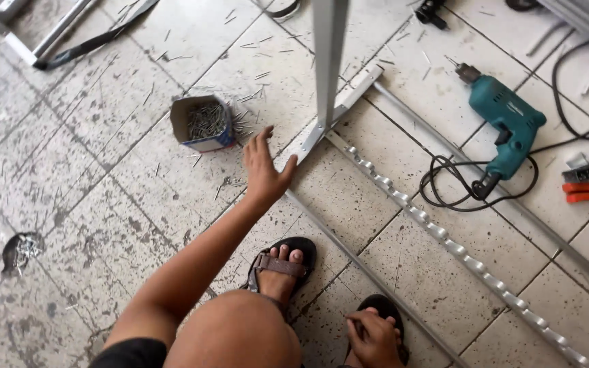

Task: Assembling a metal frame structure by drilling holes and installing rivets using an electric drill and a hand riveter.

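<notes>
- Left hand (pixel 262 167) stretched out, fingers spread, empty, just beside small box (pixel 202 123).
- Box: open cardboard, grey inside, blue base, full of thin nails, on tiled floor (pixel 76 136).
- Right hand (pixel 375 335) curled loosely over sandalled foot, gripping nothing visible.

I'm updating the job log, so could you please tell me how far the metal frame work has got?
Done: one upright bar stands on the floor rail. In hand: the left hand reaches toward the open box of nails. Left: the drill and the toothed strip lie unused.

Single head view; looks steeply down; near tiled floor (pixel 103 136)
</notes>
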